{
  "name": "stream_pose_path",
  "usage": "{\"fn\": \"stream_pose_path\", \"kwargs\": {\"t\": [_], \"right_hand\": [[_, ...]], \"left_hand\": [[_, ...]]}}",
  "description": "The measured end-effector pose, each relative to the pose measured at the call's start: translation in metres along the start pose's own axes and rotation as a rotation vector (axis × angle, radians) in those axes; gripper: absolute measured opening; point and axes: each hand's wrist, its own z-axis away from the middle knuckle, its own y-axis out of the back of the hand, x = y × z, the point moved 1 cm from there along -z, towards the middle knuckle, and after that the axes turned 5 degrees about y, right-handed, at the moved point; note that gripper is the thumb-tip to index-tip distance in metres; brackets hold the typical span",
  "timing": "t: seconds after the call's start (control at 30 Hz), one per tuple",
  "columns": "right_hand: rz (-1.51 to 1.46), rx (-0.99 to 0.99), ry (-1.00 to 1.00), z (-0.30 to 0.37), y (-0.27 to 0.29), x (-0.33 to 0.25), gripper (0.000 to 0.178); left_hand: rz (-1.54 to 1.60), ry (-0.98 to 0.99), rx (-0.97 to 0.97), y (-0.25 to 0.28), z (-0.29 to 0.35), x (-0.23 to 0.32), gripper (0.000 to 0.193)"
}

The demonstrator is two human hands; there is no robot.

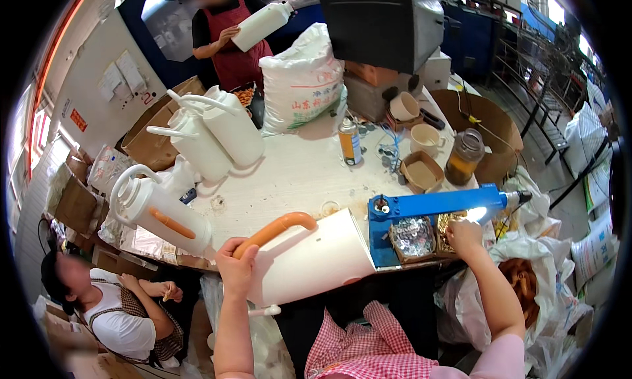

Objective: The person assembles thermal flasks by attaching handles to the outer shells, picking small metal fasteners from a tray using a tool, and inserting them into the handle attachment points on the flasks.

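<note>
A white plastic jug body (309, 260) lies on its side along the table's near edge, its wide end toward the right. My left hand (236, 264) is closed round the lower end of the curved orange handle (283, 229), beside the jug's left end. Farther right, my right hand (465, 238) reaches into a box of small brass-coloured metal parts (446, 229), fingers drawn together; what they hold, if anything, is hidden. Left of that box is another with small silver metal parts (413, 237). A blue bench press (441, 203) extends behind and over both boxes.
White jugs (227, 125) stand at the back left, another with an orange handle (161, 214) nearer. A white sack (303, 82), spray can (349, 142), small carton (422, 171) and amber jar (465, 156) are behind. Orange handles (520, 283) fill a bag at right. Two people work nearby.
</note>
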Motion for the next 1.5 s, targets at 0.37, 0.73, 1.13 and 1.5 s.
{"fn": "stream_pose_path", "kwargs": {"t": [0.37,0.73,1.13,1.5], "right_hand": [[-0.096,-0.163,0.083,-0.011,0.023,0.004,0.013],[-0.781,0.227,0.050,0.003,0.031,0.003,0.014],[-1.543,0.333,0.358,-0.061,0.111,-0.127,0.017],[-1.454,0.272,0.420,-0.065,0.107,-0.148,0.016]], "left_hand": [[-0.057,-0.106,-0.140,-0.026,0.014,0.011,0.022],[-0.137,-0.130,-0.173,-0.021,0.009,0.018,0.022],[-0.130,-0.182,-0.200,-0.020,0.009,0.002,0.032],[-0.119,-0.218,-0.192,-0.012,0.016,0.005,0.031]]}}
